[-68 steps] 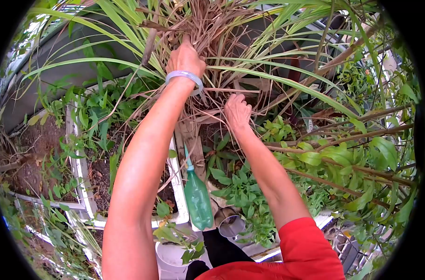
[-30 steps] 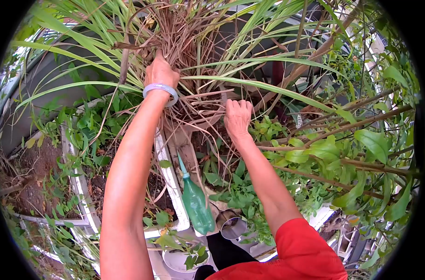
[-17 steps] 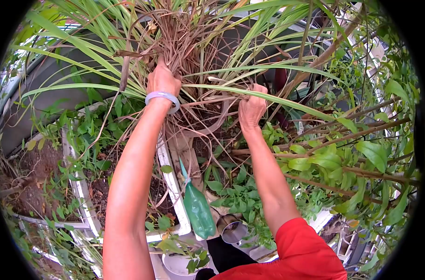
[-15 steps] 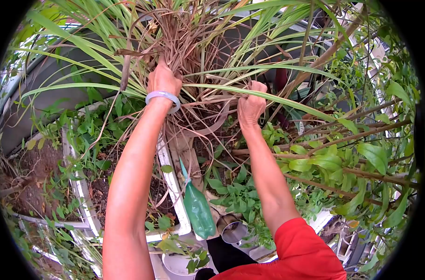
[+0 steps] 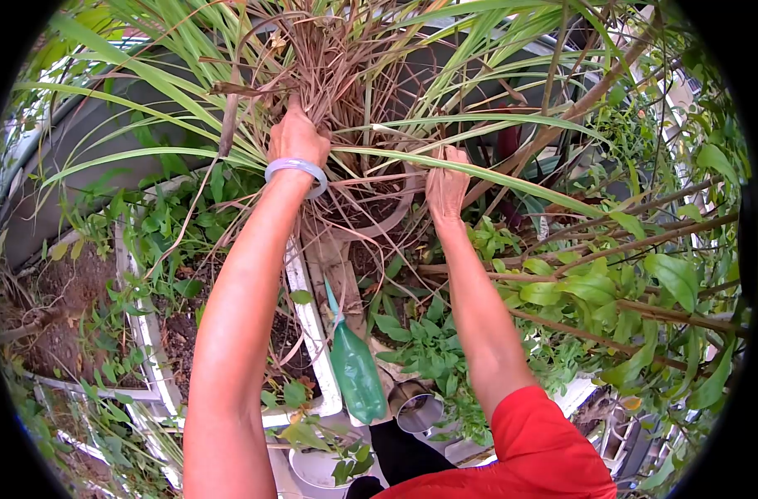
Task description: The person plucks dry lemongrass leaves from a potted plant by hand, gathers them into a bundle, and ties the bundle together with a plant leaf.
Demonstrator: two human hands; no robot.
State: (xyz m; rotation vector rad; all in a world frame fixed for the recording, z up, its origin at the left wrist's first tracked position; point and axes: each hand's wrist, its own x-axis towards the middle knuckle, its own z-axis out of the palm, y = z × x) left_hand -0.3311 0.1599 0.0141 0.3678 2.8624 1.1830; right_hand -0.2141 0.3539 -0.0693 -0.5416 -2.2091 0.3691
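A big clump of long grass-like leaves, resembling lemongrass, fills the top of the head view, with green blades [image 5: 158, 79] around a brown bundle of dry leaves [image 5: 333, 66]. My left hand [image 5: 299, 143], with a pale bangle [image 5: 296, 170] at the wrist, is closed round the lower part of the dry bundle. To the right, my right hand [image 5: 447, 185] is closed on thin dry leaves beside the clump; its fingertips are partly hidden. One long green blade [image 5: 512, 180] crosses just over the right hand's knuckles. Below the clump, a pot rim [image 5: 391, 223] shows through the tangle.
A green plastic bottle [image 5: 356, 374] lies by a white planter edge [image 5: 314, 333]. Near it are a metal cup [image 5: 415, 407] and a white bucket [image 5: 312, 470]. Leafy branches [image 5: 595, 287] crowd the right side; a dark grey container [image 5: 79, 158] stands behind at left.
My right hand has turned slightly and its fingers point more upward. More of the pot rim shows between the hands. My left hand keeps its grip, shifted a little right in view.
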